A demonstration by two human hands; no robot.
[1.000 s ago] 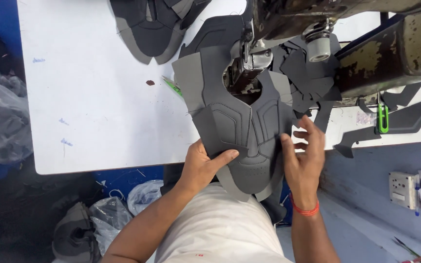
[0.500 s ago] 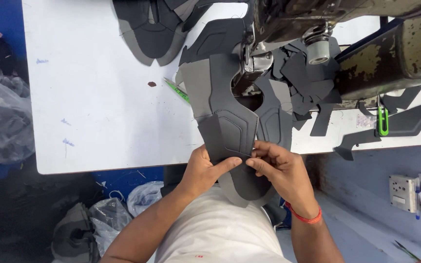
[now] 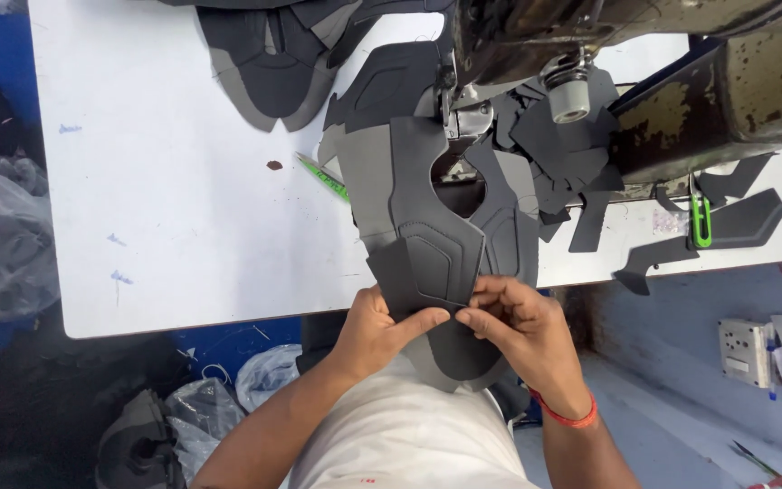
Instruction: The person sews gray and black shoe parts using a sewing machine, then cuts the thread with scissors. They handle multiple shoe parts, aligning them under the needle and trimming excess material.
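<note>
We are seated at a white worktable point(image 3: 183, 217) with an old, paint-chipped sewing machine point(image 3: 681, 81) along its far right side. As we judge it, the step in hand is lining up a folded panel of the dark grey shoe upper point(image 3: 436, 235) at the table's near edge. The upper lies flat from the machine's needle area toward us, its lower end hanging over the edge. The next move would call for keeping the layered edges matched while the piece is guided to the needle, so the pinch must not slip.

A second finished upper point(image 3: 269, 63) lies at the far edge of the table, and loose grey cut pieces point(image 3: 554, 154) are heaped beside the machine.

Our left hand point(image 3: 377, 330) presses its thumb across the folded panel, fingers tucked beneath, closed on the material. Our right hand point(image 3: 518, 330), with a red band at the wrist, meets it thumb to thumb, fingertips closed on the same edge.

Smaller things: a green clip point(image 3: 700, 220) by the machine and a green pen point(image 3: 323, 177) just left of the upper.
</note>
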